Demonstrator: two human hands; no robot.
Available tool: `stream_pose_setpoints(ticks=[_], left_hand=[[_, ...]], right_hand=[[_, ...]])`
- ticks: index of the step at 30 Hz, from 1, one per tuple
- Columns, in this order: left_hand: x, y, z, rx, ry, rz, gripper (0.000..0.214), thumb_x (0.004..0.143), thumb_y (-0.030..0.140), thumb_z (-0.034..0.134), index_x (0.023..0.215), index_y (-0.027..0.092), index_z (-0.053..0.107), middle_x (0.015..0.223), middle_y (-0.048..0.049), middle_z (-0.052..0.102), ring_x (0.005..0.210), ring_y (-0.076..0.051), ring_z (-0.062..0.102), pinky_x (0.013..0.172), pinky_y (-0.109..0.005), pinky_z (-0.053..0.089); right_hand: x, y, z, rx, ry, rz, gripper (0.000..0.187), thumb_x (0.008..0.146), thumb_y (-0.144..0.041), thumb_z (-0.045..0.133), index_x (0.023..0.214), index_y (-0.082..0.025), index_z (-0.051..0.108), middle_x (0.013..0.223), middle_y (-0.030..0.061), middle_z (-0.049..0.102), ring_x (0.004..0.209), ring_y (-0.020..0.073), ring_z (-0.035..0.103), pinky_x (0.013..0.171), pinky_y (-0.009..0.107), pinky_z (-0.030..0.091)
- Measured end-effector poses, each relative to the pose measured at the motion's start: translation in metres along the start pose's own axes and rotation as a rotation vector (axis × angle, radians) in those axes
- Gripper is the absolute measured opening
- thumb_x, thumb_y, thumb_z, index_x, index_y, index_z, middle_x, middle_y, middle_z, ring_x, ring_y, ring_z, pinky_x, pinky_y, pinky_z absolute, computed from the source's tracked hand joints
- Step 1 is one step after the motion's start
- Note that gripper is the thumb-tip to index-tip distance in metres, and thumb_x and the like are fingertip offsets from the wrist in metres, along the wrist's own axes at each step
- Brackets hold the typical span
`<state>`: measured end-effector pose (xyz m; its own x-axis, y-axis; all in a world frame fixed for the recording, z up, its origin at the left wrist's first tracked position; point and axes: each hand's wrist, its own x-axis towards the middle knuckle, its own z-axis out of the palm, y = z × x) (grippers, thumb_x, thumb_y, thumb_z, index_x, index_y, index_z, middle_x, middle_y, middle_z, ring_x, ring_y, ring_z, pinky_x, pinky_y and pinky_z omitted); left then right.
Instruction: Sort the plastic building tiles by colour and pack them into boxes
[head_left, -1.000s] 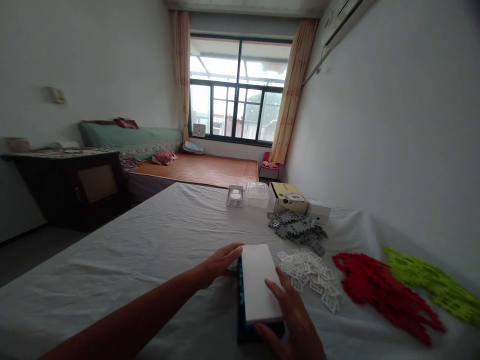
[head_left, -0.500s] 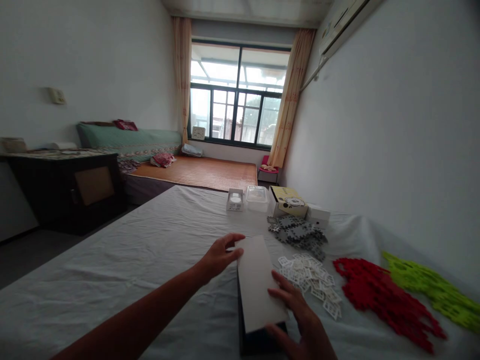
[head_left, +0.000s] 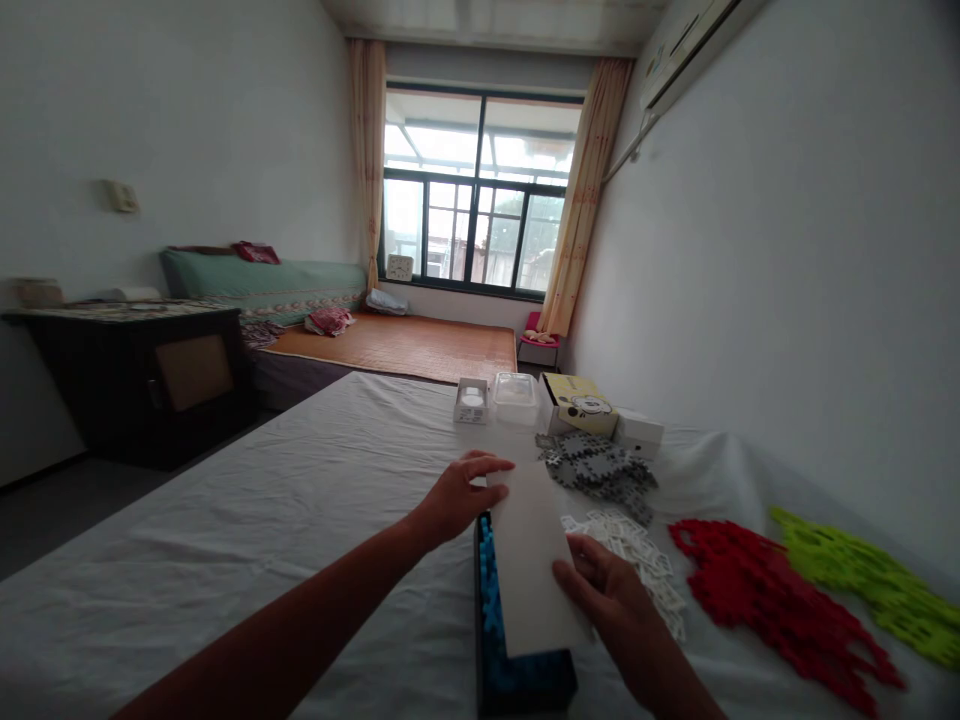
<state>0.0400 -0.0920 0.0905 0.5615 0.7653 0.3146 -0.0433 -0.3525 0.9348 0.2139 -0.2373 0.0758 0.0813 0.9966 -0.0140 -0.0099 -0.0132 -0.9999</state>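
Observation:
A long white lid (head_left: 529,555) is held tilted over a dark box (head_left: 525,678) on the white-sheeted bed (head_left: 300,500). Blue pieces (head_left: 489,590) show inside the box along its left side. My left hand (head_left: 461,495) grips the lid's far end with fingers curled over it. My right hand (head_left: 609,595) holds the lid's near right edge, thumb on top. A pile of white lattice pieces (head_left: 637,550) lies just right of the box.
Grey pieces (head_left: 600,468), red pieces (head_left: 765,590) and yellow-green pieces (head_left: 862,580) lie in heaps to the right by the wall. Small boxes (head_left: 577,402) and a clear container (head_left: 514,396) stand at the bed's far edge. A dark cabinet (head_left: 150,380) stands left.
The white lid lay flat on the box; both hands have lifted it and shifted it to the right, uncovering the blue pieces inside.

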Motion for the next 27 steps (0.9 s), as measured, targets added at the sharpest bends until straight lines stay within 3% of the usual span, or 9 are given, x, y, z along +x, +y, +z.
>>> stream_pose_setpoints(ticks=[4,10,15,19,24,27], left_hand=[[0.004,0.004,-0.006,0.121,0.005,0.003,0.035,0.069,0.038,0.071,0.098,0.018,0.070,0.111,-0.0076,0.057,0.102,-0.023,0.056,0.075,-0.030,0.052],[0.004,0.001,-0.013,-0.156,-0.143,-0.146,0.046,0.073,0.042,0.069,0.109,0.014,0.064,0.095,-0.0074,0.067,0.086,-0.018,0.060,0.080,-0.033,0.047],[0.009,-0.018,-0.016,-0.209,-0.062,-0.215,0.043,0.067,0.039,0.074,0.099,0.011,0.066,0.081,-0.0055,0.067,0.073,-0.015,0.060,0.073,-0.031,0.048],[0.010,-0.038,-0.014,-0.013,-0.017,-0.171,0.032,0.070,0.038,0.069,0.090,0.013,0.070,0.076,-0.0042,0.067,0.071,-0.016,0.059,0.071,-0.030,0.048],[0.006,-0.053,-0.014,0.241,-0.053,-0.061,0.025,0.076,0.033,0.060,0.090,0.016,0.073,0.093,-0.0060,0.070,0.087,-0.020,0.061,0.080,-0.030,0.046],[0.002,-0.053,-0.015,0.235,-0.040,-0.061,0.030,0.079,0.037,0.057,0.096,0.017,0.071,0.097,-0.0062,0.069,0.091,-0.020,0.061,0.083,-0.030,0.046]], right_hand=[[0.006,-0.001,-0.004,0.019,0.060,-0.010,0.062,0.070,-0.061,0.062,0.112,-0.015,0.059,0.095,0.0093,0.070,0.086,0.0255,0.065,0.074,0.037,0.052],[0.007,0.002,-0.013,0.047,0.107,0.054,0.071,0.076,-0.060,0.054,0.134,-0.021,0.040,0.093,0.0055,0.068,0.072,0.0194,0.064,0.058,0.029,0.048],[0.002,0.006,-0.005,-0.449,0.044,-0.099,0.061,0.084,-0.057,0.042,0.131,-0.019,0.046,0.087,0.0053,0.066,0.073,0.0185,0.061,0.064,0.029,0.048],[0.004,0.012,0.002,-0.881,-0.027,-0.150,0.054,0.085,-0.049,0.045,0.129,-0.019,0.048,0.064,0.0000,0.062,0.060,0.0171,0.058,0.059,0.028,0.043],[0.008,0.014,-0.006,-1.054,-0.013,-0.254,0.047,0.086,-0.045,0.047,0.127,-0.024,0.049,0.064,-0.0020,0.061,0.057,0.0143,0.059,0.055,0.025,0.044],[0.002,0.014,-0.013,-1.121,0.130,-0.406,0.047,0.085,-0.047,0.048,0.126,-0.024,0.049,0.084,0.0045,0.067,0.067,0.0170,0.064,0.058,0.027,0.051]])
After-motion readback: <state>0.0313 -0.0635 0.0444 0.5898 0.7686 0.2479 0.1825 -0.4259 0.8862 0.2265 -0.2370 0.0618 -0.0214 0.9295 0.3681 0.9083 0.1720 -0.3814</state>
